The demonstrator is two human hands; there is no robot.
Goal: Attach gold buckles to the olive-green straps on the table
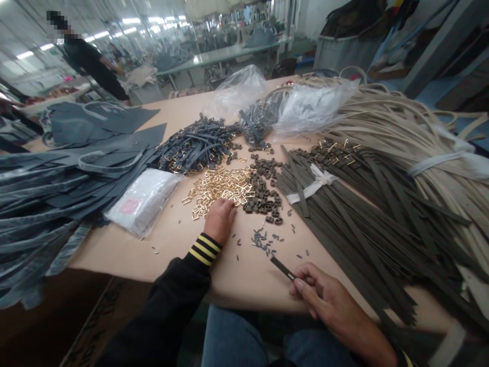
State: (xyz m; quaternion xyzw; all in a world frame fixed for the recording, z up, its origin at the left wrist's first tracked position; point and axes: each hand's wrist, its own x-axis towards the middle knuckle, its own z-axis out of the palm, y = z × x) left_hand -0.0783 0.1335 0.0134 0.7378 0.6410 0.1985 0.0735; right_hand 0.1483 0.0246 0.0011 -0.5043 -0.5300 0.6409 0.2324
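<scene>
Forward, left hand (pixel 220 221) at buckles (pixel 222 185).

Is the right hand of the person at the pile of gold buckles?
No, the left hand is at the gold buckles, while the right hand holds a dark strap away from them.

Workshop, strip lights (pixel 131 21), long worktable (pixel 229 52), bundled straps (pixel 340 219), heaped buckles (pixel 223 184)

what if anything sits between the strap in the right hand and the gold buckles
Small loose pieces lie scattered between the strap in the right hand and the buckles. The left hand is at the buckles' near edge, with nothing visible between.
</scene>
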